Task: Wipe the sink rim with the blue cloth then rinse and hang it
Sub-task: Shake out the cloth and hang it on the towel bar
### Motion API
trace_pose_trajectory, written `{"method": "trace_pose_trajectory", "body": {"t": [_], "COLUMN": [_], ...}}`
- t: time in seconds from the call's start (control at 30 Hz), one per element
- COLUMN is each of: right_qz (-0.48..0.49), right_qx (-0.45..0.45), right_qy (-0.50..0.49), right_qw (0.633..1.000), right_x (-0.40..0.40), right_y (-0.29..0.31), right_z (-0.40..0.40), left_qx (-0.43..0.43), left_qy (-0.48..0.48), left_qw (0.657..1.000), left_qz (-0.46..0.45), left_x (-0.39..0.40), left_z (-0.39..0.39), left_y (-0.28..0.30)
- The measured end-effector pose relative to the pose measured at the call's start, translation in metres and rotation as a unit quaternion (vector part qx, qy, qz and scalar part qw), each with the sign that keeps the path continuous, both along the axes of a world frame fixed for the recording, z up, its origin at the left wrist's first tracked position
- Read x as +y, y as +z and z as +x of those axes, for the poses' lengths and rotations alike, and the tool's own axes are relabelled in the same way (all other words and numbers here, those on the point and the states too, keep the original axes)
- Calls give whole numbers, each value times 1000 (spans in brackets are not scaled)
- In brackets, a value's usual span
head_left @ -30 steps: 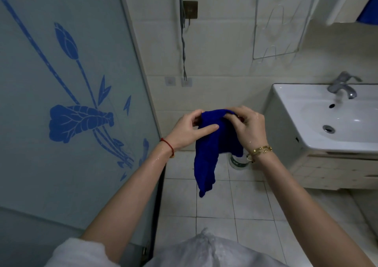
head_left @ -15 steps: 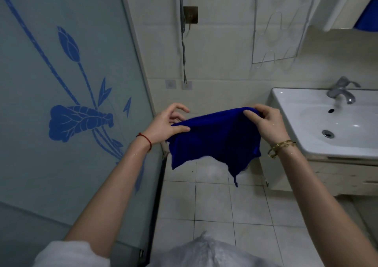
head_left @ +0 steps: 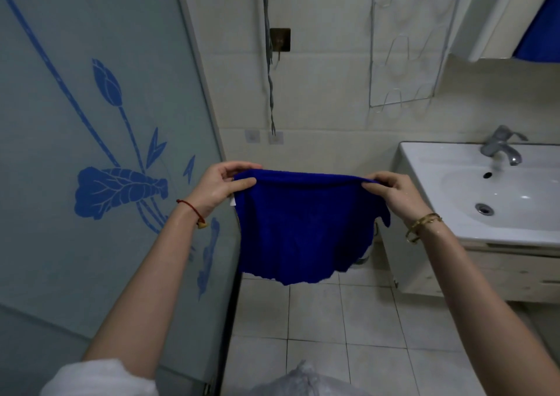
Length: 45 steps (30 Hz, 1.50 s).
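A frosted glass door printed with a blue flower design fills the left side, and a pale tiled wall runs behind, over a white tiled floor. At the right, a white sink sits on a light cabinet, with a chrome tap at its back edge and a drain in the bowl. A wire rack hangs on the wall above the sink's left end.

The blue cloth is held up in the air, spread flat between the two hands, left of the sink and clear of it, its lower edge hanging ragged above the floor. The left hand pinches the cloth's top left corner, thumb against fingers. The right hand pinches the top right corner in the same way. A red cord bracelet circles the left wrist and a gold bracelet the right. A grey braided cord hangs down the wall beside a dark wall hook.
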State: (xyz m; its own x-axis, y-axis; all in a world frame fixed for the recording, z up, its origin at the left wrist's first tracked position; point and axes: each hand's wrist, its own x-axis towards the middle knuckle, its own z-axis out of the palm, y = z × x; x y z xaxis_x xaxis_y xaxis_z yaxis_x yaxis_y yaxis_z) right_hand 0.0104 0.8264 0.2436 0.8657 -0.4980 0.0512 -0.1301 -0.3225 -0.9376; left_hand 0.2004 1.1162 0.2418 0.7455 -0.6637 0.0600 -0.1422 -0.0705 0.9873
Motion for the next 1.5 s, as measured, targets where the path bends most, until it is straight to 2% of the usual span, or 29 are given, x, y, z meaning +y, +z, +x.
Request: {"method": "trace_pose_trajectory", "body": {"t": [0.13,0.27,0.37,0.43,0.53,0.73,0.87,0.97,1.17,1.27,1.5], "right_qz": [-23,-156,-276,-349,-388,-259,-194,-93,108,142,135], "right_qx": [26,47,27,45,65,52,20,-4,-46,-66,-117], "right_qy": [17,12,-43,-92,-136,-62,-56,-56,19,39,11], "right_qw": [999,987,960,931,909,963,979,994,993,987,984], "right_x": [-3,-5,-4,-2,0,-1,-2,-4,-11,-17,-27], "right_y": [-3,-10,-15,-18,-19,-10,-3,3,16,21,29], "right_z": [1,5,6,8,14,22,21,21,9,3,-1], "left_qx": [-9,-6,-8,-18,-51,-31,-24,-36,0,7,-13], "left_qy": [39,89,126,151,188,289,349,365,379,354,344], "left_qw": [999,995,990,986,978,953,932,925,915,922,923], "left_qz": [-36,-53,-61,-68,-70,-85,-92,-95,-140,-156,-172], "left_x": [-1,-2,-1,-1,-2,-1,1,1,6,10,6], "left_z": [-5,-6,-4,-4,-3,1,3,3,11,18,28], "left_y": [0,1,3,4,5,8,13,14,15,15,24]}}
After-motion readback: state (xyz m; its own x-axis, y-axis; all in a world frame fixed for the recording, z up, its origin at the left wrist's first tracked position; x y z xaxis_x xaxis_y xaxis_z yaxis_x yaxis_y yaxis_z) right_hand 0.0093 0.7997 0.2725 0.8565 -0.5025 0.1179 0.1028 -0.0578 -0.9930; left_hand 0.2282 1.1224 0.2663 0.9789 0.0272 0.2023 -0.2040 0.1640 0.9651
